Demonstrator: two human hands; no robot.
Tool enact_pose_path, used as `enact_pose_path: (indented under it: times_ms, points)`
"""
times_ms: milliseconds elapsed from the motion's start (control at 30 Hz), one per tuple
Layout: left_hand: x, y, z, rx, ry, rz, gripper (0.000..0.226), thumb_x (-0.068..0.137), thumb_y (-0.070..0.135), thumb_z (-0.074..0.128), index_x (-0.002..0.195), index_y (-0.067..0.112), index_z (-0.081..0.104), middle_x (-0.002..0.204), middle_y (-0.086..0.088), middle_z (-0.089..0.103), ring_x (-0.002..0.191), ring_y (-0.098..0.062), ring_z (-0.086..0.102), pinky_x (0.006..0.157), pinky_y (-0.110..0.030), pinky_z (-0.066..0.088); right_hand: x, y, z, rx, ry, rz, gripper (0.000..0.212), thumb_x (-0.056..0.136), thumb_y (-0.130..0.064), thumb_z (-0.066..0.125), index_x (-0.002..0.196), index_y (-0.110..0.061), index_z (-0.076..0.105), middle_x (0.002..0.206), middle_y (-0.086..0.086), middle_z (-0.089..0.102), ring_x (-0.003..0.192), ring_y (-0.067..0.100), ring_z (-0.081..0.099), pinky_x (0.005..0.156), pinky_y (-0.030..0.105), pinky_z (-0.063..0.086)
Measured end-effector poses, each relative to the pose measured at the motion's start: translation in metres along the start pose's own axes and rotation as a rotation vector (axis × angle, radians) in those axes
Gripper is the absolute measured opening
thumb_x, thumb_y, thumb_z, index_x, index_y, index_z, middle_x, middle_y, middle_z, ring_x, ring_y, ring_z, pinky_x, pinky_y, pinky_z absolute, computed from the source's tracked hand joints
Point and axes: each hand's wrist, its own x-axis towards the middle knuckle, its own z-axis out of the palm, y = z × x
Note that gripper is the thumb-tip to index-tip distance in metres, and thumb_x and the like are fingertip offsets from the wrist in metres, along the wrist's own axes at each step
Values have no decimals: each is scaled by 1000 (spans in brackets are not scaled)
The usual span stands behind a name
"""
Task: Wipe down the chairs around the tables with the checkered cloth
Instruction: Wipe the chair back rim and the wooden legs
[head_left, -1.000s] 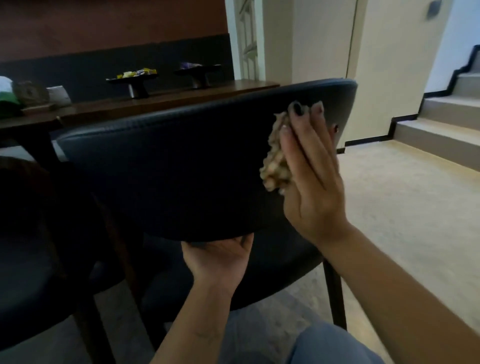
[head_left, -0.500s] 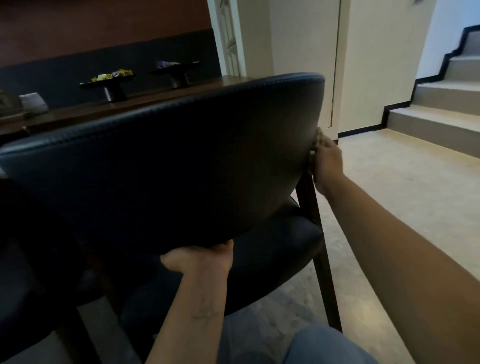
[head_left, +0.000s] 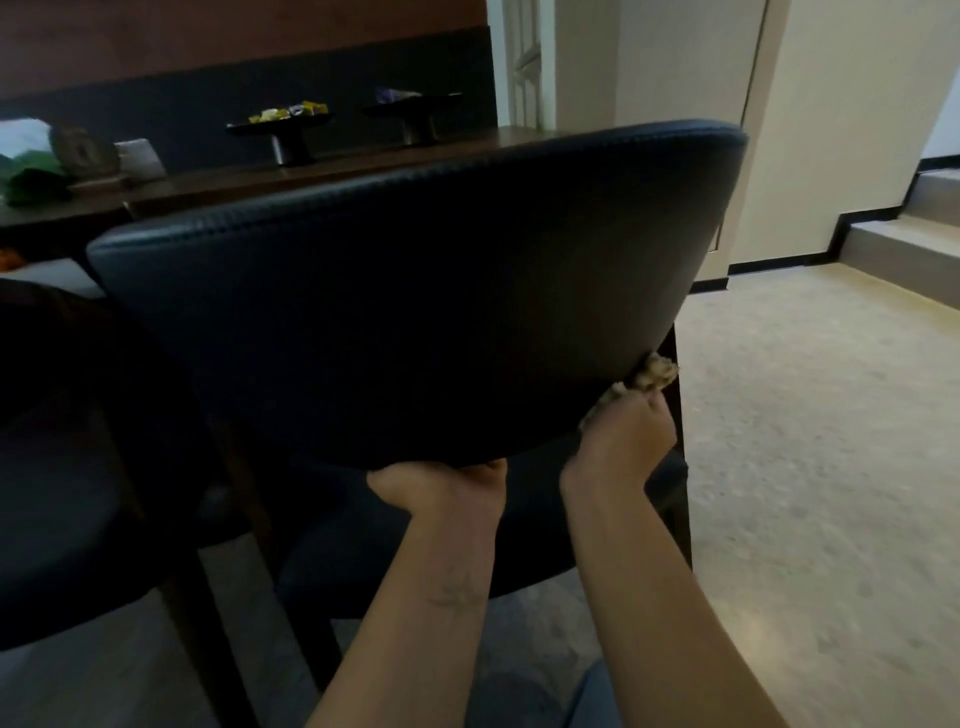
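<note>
A dark padded chair (head_left: 415, 291) fills the middle of the head view, its curved backrest turned toward me. My left hand (head_left: 441, 483) grips the bottom edge of the backrest from below, fingers hooked under and hidden. My right hand (head_left: 623, 441) holds the bunched checkered cloth (head_left: 652, 376) against the lower right corner of the backrest, beside the wooden rear post. Only a beige-brown wad of the cloth shows above my fingers.
A second dark chair (head_left: 62, 467) stands close on the left. Behind the chairs runs a wooden table (head_left: 322, 169) with two black pedestal dishes (head_left: 283, 130) and small items. Beige floor (head_left: 831, 467) opens to the right, with steps (head_left: 914, 249) at the far right.
My right hand with the cloth slid from the upper right face of the backrest, around its right edge, down to the lower right corner. My left hand kept its grip underneath.
</note>
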Motion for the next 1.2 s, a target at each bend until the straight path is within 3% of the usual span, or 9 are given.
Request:
enact_pose_path:
  times_ms: [133, 367, 500, 667, 767, 867, 1000, 1133, 1200]
  points:
    - [2, 5, -6, 62, -43, -33, 51, 92, 55, 30, 89, 17, 65, 70, -2, 62, 51, -19, 57, 54, -28, 45, -23, 1, -25, -74, -159, 18, 31, 100, -30, 45, 78, -25, 66, 52, -15, 55, 43, -2, 51, 41, 14, 41]
    - [3, 8, -7, 74, -87, -58, 50, 94, 49, 27, 72, 20, 61, 58, 2, 55, 45, -16, 51, 53, -25, 40, -4, -32, 0, -52, -16, -37, 25, 97, -16, 39, 88, -20, 62, 78, -4, 59, 69, 9, 54, 70, 29, 41]
    - [7, 13, -16, 157, -165, -58, 38, 93, 42, 34, 84, 21, 64, 68, 1, 62, 52, -16, 54, 55, -26, 43, -29, -3, -18, -113, -109, -84, 29, 99, -25, 40, 85, -25, 65, 62, -10, 54, 51, 2, 49, 51, 20, 40]
    - [23, 45, -60, 512, -171, -41, 40, 100, 35, 30, 104, 15, 64, 99, 2, 74, 84, -13, 72, 79, -30, 43, -39, 38, -50, -216, -328, 40, 36, 99, -22, 43, 87, -30, 75, 76, -9, 67, 71, 6, 62, 71, 27, 47]
    - [30, 78, -101, 657, -47, 37, 35, 101, 29, 31, 107, 17, 63, 95, 0, 76, 90, -10, 72, 79, -30, 40, -49, 75, -44, -443, -368, 56, 27, 98, -20, 44, 117, -30, 60, 98, -6, 66, 84, 10, 63, 70, 24, 46]
    - [39, 114, -140, 779, 127, 268, 31, 100, 25, 34, 102, 20, 64, 91, 3, 76, 96, -13, 69, 81, -32, 42, -64, 123, -30, -687, -467, -181, 45, 95, -16, 49, 136, -27, 36, 110, -6, 59, 94, 10, 61, 76, 22, 47]
    - [48, 145, -179, 903, 271, 505, 27, 100, 14, 37, 95, 22, 62, 93, 0, 71, 97, -17, 64, 82, -32, 44, -97, 177, -4, -875, -886, -575, 50, 95, -12, 49, 141, -23, 34, 130, -15, 43, 118, -16, 40, 101, 8, 34]
    - [60, 159, -189, 947, 327, 567, 26, 98, 8, 40, 100, 24, 61, 99, 6, 66, 95, -7, 63, 84, -26, 48, -120, 221, 13, -1293, -1179, -1049, 48, 93, -24, 43, 139, -8, 42, 144, 11, 43, 138, 27, 33, 115, 46, 24]
    - [65, 162, -194, 916, 361, 478, 26, 97, 10, 41, 102, 24, 62, 104, 5, 66, 101, -10, 62, 86, -28, 49, -125, 230, 16, -1509, -1191, -1196, 50, 94, -30, 38, 137, -6, 46, 145, 15, 41, 138, 34, 31, 114, 51, 22]
